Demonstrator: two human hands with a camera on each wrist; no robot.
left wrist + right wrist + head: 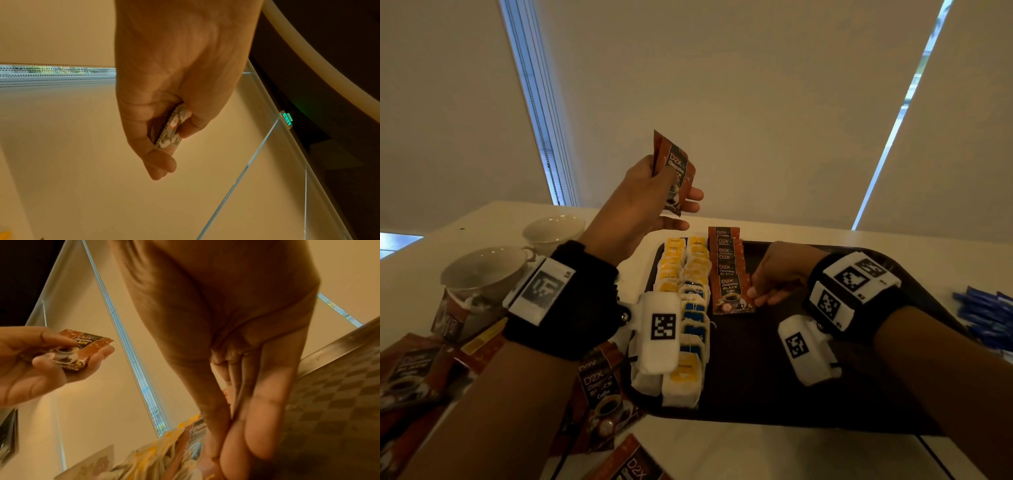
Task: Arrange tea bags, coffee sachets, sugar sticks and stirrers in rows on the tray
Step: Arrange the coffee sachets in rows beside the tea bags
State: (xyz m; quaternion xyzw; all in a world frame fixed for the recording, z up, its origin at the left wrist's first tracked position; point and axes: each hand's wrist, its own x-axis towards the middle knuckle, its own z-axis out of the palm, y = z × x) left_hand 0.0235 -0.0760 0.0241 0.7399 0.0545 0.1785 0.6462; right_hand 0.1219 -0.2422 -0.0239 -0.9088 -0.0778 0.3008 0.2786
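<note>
Left grip (pixel 650 202) clamped round two sachets (pixel 675 171); right grip (pixel 774 274) pinching row's nearest sachet (pixel 732 294).

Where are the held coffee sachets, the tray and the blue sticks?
held coffee sachets (pixel 675 171), head view, printed front.
tray (pixel 774 370), head view, bare dark floor.
blue sticks (pixel 983 315), head view, middle of pile.

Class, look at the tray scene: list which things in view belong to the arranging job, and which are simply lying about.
Belongs to the job:
- tray
- tea bags in two rows
- coffee sachet row, right hand on its nearest sachet
- spare coffee sachets held in left hand
- loose sachets on the table
- blue sticks

Lying about:
- two white cups
</note>
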